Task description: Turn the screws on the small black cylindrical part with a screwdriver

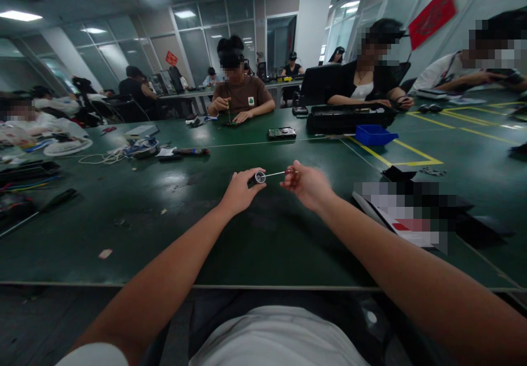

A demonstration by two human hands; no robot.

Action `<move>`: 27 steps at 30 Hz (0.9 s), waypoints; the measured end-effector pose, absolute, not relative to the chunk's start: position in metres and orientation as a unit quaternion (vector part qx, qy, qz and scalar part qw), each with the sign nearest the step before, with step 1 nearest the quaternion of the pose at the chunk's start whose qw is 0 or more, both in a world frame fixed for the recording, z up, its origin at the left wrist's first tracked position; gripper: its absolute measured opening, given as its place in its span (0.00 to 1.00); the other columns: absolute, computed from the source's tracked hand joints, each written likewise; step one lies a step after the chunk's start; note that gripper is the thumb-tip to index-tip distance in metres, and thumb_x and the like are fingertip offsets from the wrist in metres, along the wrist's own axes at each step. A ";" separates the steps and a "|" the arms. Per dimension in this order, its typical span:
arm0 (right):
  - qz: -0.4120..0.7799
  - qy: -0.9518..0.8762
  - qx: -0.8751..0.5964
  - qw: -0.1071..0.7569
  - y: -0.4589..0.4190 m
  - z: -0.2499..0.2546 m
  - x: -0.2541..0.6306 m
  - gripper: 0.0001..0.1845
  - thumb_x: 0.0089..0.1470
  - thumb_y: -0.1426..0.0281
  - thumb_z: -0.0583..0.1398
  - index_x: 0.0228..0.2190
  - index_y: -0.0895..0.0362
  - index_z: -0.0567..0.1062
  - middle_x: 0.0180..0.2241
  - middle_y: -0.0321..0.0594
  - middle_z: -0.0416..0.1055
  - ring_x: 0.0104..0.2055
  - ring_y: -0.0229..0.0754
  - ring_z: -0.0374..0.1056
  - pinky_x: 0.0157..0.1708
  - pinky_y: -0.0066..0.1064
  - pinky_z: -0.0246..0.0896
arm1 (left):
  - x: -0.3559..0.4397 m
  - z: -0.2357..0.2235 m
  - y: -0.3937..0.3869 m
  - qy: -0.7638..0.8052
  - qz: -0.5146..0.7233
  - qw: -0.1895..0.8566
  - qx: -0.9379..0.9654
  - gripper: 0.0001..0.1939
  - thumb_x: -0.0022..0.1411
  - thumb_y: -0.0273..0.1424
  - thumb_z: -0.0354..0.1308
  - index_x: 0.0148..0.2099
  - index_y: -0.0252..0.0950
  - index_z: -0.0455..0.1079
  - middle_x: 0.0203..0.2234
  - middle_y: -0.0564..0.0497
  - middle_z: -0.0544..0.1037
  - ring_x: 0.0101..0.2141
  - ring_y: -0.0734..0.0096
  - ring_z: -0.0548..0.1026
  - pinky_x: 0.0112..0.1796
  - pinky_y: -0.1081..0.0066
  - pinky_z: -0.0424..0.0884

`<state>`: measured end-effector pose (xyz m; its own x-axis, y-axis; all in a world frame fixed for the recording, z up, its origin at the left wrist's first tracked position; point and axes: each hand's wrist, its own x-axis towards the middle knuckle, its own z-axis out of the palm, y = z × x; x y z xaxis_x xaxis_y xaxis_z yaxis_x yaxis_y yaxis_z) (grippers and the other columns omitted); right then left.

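Observation:
Both my arms reach out over a dark green table (173, 229). My left hand (241, 189) is closed in a pinch on a small round silver part (260, 177). My right hand (307, 184) is closed round the handle of a thin screwdriver (275, 174), whose metal shaft points left with its tip at the round part. Hands and tool hover just above the tabletop.
A hard drive (282, 133), a blue bin (373, 134) and a long black case (348, 118) lie farther back. Papers and a dark object (405, 212) sit at my right. Cables and tools (28, 179) clutter the left. Several people sit around the table, one opposite (241, 94).

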<state>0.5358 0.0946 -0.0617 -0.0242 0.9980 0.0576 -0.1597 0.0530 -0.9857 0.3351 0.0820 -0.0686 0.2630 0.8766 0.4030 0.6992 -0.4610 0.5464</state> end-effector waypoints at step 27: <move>0.227 -0.727 -0.448 0.467 0.074 -0.043 0.541 0.08 0.61 0.65 0.54 0.40 0.54 0.70 0.28 0.36 0.74 0.31 0.41 0.71 0.33 0.33 0.60 | 0.331 -0.075 0.084 0.498 0.306 0.123 0.802 0.20 0.60 0.31 0.65 0.56 0.41 0.74 0.48 0.48 0.80 0.47 0.59 0.74 0.49 0.61 0.68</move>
<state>0.5405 0.0737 -0.0433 -0.1612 0.8643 0.4765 0.4407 0.4951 -0.7488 0.3312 0.0838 -0.0747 0.3170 0.8740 0.3682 0.7229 -0.4740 0.5027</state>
